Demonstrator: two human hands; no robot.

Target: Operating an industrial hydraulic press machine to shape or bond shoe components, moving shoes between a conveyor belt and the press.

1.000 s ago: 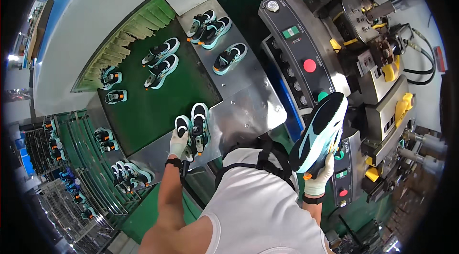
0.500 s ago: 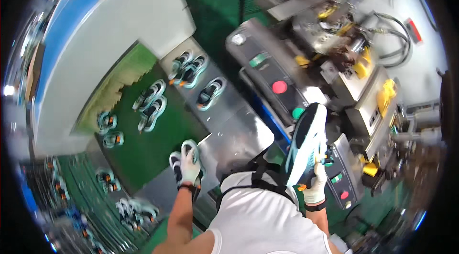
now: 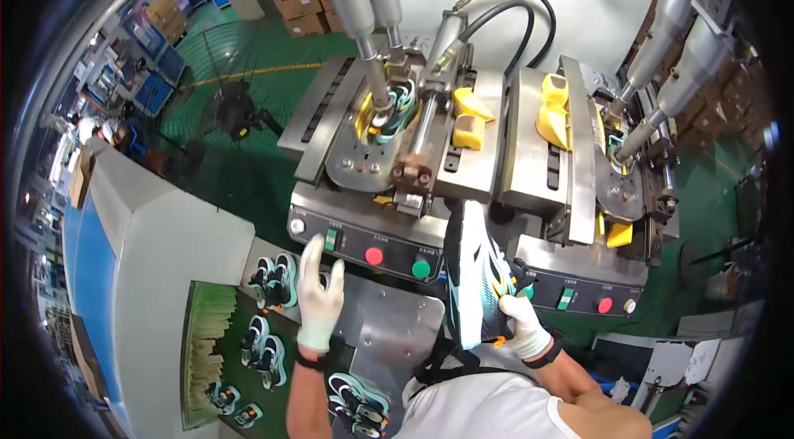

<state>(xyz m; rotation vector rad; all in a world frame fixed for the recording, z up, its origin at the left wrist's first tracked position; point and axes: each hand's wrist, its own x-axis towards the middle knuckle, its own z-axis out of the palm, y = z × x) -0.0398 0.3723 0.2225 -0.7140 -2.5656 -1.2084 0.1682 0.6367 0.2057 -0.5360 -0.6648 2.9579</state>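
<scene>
A white, black and teal sneaker (image 3: 473,286) is in my right hand (image 3: 523,326), held in front of the machine. That hand wears a white glove and is closed around the sneaker's heel end. My left hand (image 3: 321,300), gloved too, is raised at the left control panel (image 3: 356,245) with its fingers stretched apart. Something dark, partly hidden, shows just behind its fingers. Another sneaker (image 3: 399,115) sits under the press rods of the left station. In the right station a sneaker (image 3: 614,148) is mostly hidden by the metal parts.
Pairs of sneakers (image 3: 273,280) stand on a metal ledge and on a green conveyor belt (image 3: 281,398) at left. Close to my body is another pair (image 3: 357,404). Yellow blocks (image 3: 471,118) lie on the machine. A fan (image 3: 236,108) stands behind.
My view has swung right toward the machine. My left hand has left the pair of sneakers near my body and moved up to the left panel. The right hand keeps its sneaker.
</scene>
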